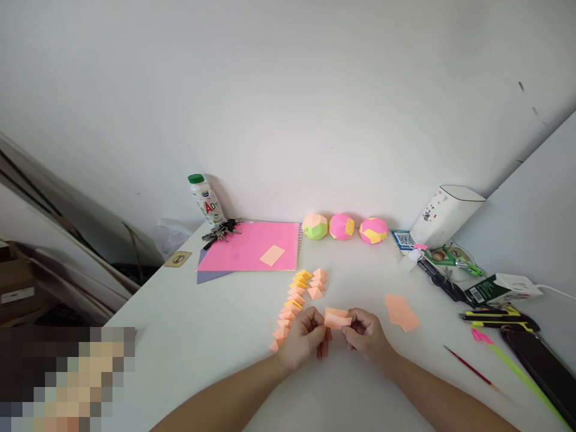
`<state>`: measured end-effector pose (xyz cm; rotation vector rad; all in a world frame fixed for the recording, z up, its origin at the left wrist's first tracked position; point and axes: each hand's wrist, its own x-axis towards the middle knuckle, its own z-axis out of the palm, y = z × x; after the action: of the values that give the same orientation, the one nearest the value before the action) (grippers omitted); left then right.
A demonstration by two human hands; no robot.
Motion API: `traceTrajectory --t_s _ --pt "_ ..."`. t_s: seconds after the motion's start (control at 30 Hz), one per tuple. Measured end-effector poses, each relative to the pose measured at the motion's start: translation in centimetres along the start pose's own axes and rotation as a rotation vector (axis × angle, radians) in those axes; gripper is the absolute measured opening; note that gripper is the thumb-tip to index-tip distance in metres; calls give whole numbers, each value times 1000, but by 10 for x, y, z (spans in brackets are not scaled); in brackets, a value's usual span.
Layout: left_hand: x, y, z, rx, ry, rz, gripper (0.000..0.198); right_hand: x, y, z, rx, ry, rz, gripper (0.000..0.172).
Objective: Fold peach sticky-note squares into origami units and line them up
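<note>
A small folded strip of peach paper (337, 318) is held up between both hands, above the table. My left hand (308, 337) pinches its left end, and the fingers of my right hand (365, 333) close on its right end. Just beyond and left of my left hand runs a line of folded peach and orange paper pieces (296, 290), with a shorter stack of peach ones (317, 282) beside it. Flat peach sheets (402, 313) lie to the right of my right hand.
A pink pad (252, 243) bears keys (221, 232) and a paper square (272, 255); a bottle (207, 201) stands behind. Three paper balls (342, 227) line the wall. At right are a white container (445, 216), cutters (499, 318), a brush (470, 367) and a black case (540, 372).
</note>
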<state>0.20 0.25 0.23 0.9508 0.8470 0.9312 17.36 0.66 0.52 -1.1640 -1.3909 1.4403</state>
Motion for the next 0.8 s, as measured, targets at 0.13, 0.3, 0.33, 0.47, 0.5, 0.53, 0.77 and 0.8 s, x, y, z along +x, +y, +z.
traceTrajectory --t_s 0.13,0.3,0.33,0.47,0.5,0.53,0.77,0.8 --pt "0 3 1 -22 9 2 16 0 3 -1 9 3 3 14" --pt "-1 5 1 -46 14 7 18 1 2 -1 7 10 22 15" --pt "0 5 0 -57 18 9 18 2 2 -1 11 16 31 15" --pt "1 4 -2 -99 5 -7 21 2 2 -2 24 28 15 13" --pt "2 4 -2 -105 -3 -10 23 2 2 -1 21 18 -8 12" --pt "2 4 -3 -109 -11 -10 25 2 2 -1 14 4 -34 11" --pt "3 4 -3 -34 -46 -37 33 2 5 1 -56 9 -208 9" --pt "3 4 -3 -15 -56 -42 33 2 6 1 -56 16 -227 10"
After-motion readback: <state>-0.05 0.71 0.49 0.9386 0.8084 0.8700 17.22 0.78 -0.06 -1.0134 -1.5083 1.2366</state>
